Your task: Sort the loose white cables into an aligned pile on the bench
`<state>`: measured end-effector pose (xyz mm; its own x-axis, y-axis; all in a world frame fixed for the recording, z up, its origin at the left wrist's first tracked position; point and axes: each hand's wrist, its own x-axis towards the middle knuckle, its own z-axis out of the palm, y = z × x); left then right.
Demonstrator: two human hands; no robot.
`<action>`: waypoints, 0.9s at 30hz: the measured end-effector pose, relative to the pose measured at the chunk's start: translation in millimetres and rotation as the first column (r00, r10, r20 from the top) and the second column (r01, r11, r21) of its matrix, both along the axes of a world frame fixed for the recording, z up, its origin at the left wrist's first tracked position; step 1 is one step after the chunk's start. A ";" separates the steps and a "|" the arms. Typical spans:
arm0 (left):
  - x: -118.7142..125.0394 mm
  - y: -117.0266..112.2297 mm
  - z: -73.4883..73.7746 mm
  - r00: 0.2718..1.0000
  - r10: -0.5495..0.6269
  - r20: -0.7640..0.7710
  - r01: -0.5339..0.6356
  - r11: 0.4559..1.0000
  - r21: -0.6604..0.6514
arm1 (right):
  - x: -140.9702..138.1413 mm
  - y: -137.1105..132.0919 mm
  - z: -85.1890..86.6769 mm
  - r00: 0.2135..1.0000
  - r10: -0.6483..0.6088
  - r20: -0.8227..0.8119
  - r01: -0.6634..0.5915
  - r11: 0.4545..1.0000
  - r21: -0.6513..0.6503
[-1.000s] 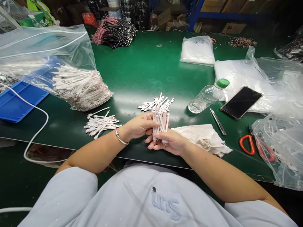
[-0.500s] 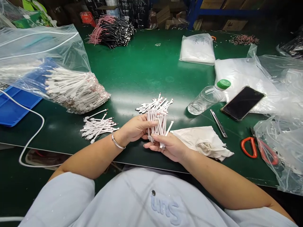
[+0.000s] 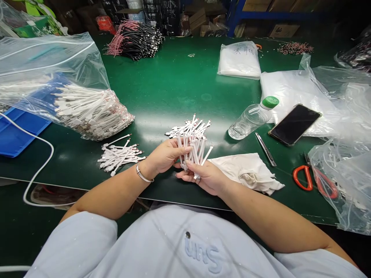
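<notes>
My left hand [image 3: 167,155] and my right hand [image 3: 207,177] meet at the table's near edge, both closed around short white cables with small connectors at their ends. The left fingers pinch one group of them upright. Between my right thumb and fingers, more white cables [image 3: 198,151] fan out to the right. Just beyond my hands lies a loose pile of white cables [image 3: 189,127] with reddish tips. A second pile of white cables [image 3: 120,155] rests left of my left wrist. My fingers partly hide the lower ends of the held cables.
A clear bag of white cables [image 3: 92,112] stands left, by a blue tray [image 3: 24,131]. To the right are a cloth [image 3: 245,170], water bottle [image 3: 246,122], utility knife [image 3: 266,150], phone [image 3: 295,124] and scissors [image 3: 303,177]. Black and pink cables [image 3: 135,38] lie at the back.
Both hands stay almost in place with the cables still held. The held cables tilt slightly differently. The view has shifted a little, moving the right-hand objects slightly left.
</notes>
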<state>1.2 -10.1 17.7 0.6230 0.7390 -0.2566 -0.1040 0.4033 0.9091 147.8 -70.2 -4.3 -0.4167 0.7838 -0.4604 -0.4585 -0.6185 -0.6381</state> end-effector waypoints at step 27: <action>4.2 -0.8 -3.3 0.985 -0.152 0.080 0.169 0.936 -0.309 | 8.8 3.3 0.4 0.909 0.417 0.016 -0.416 0.904 0.095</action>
<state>5.5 -10.9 14.4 0.7460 0.5154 -0.4218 -0.0595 0.6824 0.7285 156.6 -66.8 -3.8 -0.7166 0.5778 -0.3907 -0.1751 -0.6912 -0.7011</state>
